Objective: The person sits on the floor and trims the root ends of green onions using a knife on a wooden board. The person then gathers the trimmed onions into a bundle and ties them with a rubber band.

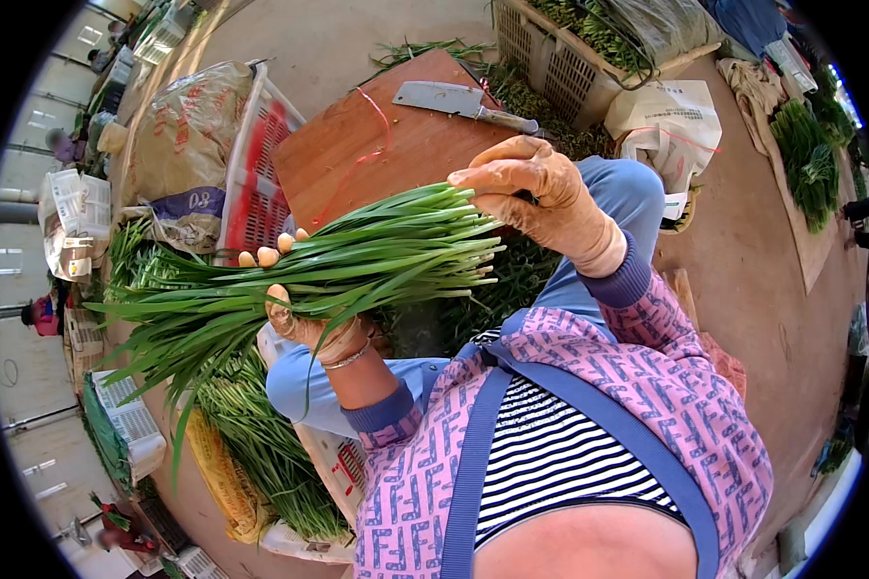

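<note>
A bunch of long green leaf stalks, probably garlic chives (376, 253), lies across my gloved left hand (318, 326). Its fingertips curl over the far side, with the thumb on the near side. The pale stalk ends point right and the leaf tips droop left. My gloved right hand (543, 195) is bent at those pale ends, its fingertips touching the upper stalks; whether they pinch any cannot be told. Beyond the bunch is a reddish wooden board (333, 159). On it rest a cleaver (438, 98) with its handle to the right and a thin red string (387, 134).
At left stand a red-and-white crate (257, 166) and a printed sack (188, 137). More chives fill a crate (275, 434) below my left arm. A plastic crate of greens (543, 58) and a white bag (666, 116) are at upper right. Other people (127, 532) appear along the left.
</note>
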{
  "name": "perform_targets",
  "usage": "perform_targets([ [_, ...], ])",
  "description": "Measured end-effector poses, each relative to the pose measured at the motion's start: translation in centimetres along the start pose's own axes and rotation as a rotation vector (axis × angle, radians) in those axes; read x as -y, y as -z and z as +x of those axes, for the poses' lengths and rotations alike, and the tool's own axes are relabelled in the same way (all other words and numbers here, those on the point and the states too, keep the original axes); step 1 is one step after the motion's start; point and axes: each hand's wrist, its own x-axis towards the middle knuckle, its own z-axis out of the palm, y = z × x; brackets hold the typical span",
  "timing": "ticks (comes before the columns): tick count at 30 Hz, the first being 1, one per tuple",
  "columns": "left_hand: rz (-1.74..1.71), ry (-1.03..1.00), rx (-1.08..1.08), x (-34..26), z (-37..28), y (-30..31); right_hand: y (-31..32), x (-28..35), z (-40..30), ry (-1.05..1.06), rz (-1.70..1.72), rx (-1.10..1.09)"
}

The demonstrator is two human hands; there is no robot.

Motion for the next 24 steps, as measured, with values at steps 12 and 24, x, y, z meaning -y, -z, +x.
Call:
perform_targets([
  [12, -0.020, 0.032, 0.031, 1.5, -0.1, 0.1, -4.5, 2.3, 2.3, 0.081, -0.357, 0.066],
  [24, -0.085, 0.107, -0.029, 2.0, 0.5, 2.3, -2.5, -0.6, 1.6, -0.450, 1.238, -0.162],
])
